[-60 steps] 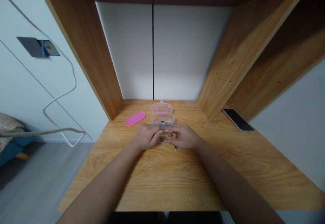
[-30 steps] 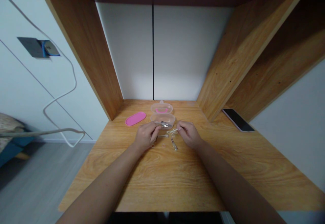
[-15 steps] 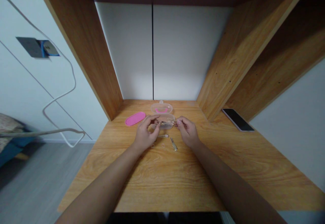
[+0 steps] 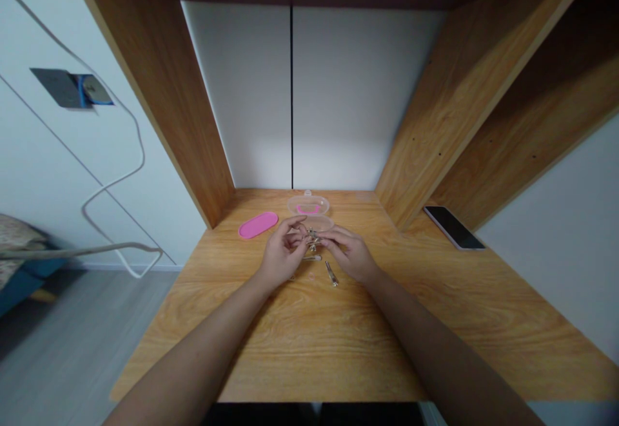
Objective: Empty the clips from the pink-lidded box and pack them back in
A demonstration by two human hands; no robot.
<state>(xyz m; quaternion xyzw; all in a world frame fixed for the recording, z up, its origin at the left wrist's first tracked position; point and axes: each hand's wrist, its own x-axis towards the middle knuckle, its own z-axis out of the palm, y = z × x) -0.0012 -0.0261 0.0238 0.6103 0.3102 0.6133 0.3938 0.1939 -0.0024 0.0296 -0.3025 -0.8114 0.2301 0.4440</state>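
Observation:
Over the front of an open clear plastic case (image 4: 323,222), my left hand (image 4: 282,255) and my right hand (image 4: 352,257) meet with fingers pinched. Between the fingertips is a small cluster of shiny metal pieces (image 4: 313,240), too small to make out singly; both hands grip it. A silver nail clipper (image 4: 331,274) lies on the wooden desk (image 4: 319,342) just below the hands. Beside it, partly under the fingers, is a small pale stick-like item (image 4: 313,258). The pink oval lid or tray (image 4: 258,225) rests left of my left hand.
A dark-screened phone (image 4: 453,227) lies at the right by the wooden shelf panel (image 4: 438,136). Another upright panel (image 4: 159,91) stands on the left. A white cable (image 4: 140,145) hangs along the left wall.
My right hand has moved left, close to my left hand. The metal pieces, earlier stretched between the hands, are now bunched together. The case is more covered by the fingers.

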